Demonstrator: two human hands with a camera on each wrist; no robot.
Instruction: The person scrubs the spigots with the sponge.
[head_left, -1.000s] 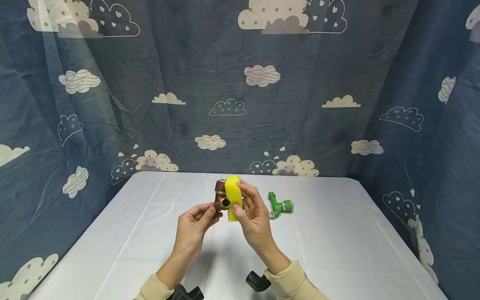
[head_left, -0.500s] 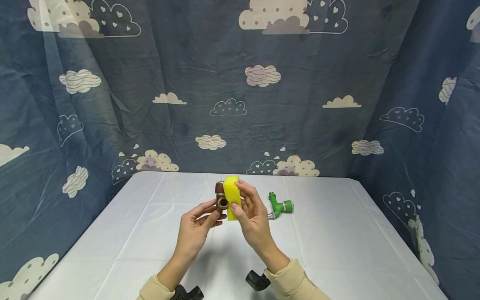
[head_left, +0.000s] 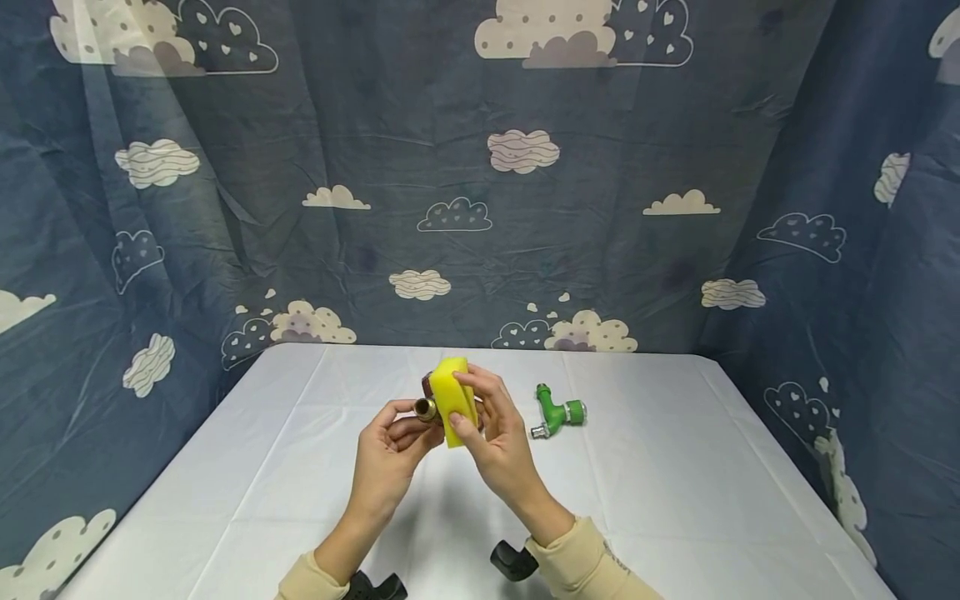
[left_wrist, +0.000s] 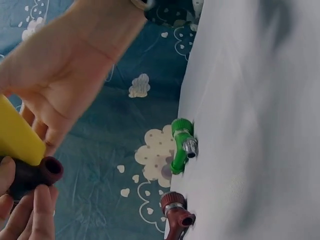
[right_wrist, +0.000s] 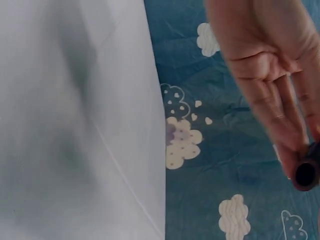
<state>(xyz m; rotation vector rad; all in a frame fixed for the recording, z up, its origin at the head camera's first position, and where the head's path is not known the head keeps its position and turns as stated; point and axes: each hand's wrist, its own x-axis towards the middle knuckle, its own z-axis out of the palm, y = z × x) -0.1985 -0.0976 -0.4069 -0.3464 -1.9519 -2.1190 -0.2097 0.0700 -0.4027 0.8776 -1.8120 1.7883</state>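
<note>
The dark red tap (head_left: 422, 408) is held above the table (head_left: 675, 467) in the left hand (head_left: 388, 454), its body pinched between thumb and curled fingers. By the right hand (head_left: 501, 442) the yellow sponge (head_left: 448, 404) is gripped, thumb on the near face and fingers bent over the far side, so that little gap is left beyond the sponge's thickness. The sponge is pressed against the tap, by which its right side is met; the brass mouth of the tap is left uncovered and is turned toward the head camera.

On the table, beyond the right hand, the green tap (head_left: 555, 414) is laid. Near it, in the left wrist view, another red tap (left_wrist: 176, 215) is seen, cut off by the lower edge. Behind the table a blue cloth (head_left: 585, 258) printed with clouds is hung. Both forearms are partly covered by beige sleeves (head_left: 576, 562).
</note>
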